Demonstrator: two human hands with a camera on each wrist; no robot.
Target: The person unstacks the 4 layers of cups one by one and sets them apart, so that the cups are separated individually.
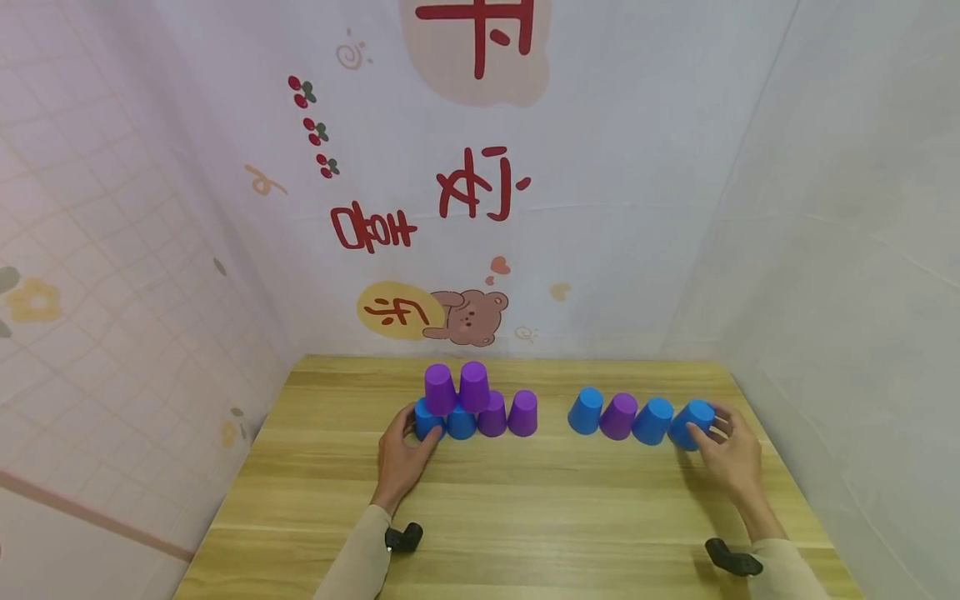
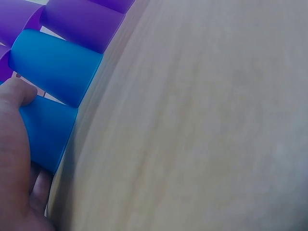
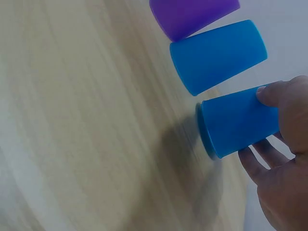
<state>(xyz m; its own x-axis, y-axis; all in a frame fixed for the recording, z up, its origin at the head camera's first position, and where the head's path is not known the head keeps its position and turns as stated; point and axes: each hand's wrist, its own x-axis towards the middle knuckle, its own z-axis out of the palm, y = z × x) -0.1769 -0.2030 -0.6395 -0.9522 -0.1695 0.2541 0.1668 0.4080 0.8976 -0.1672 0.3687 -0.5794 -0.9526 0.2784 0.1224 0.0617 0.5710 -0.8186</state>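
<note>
My left hand curls its thumb and fingers round the blue cup at the left end of a row of upside-down cups. Beside it stand another blue cup and two purple cups. Two more upside-down purple cups sit on top, over the left part of that row. At the right, my right hand grips a blue cup by its sides, thumb on the near face. This cup is tilted, its wide rim close over the table. Next to it stands another blue cup.
Further left in the right row are a purple cup and a blue cup. A gap separates the two rows. The wooden table backs onto a printed cloth wall, with a white cloth side at the right.
</note>
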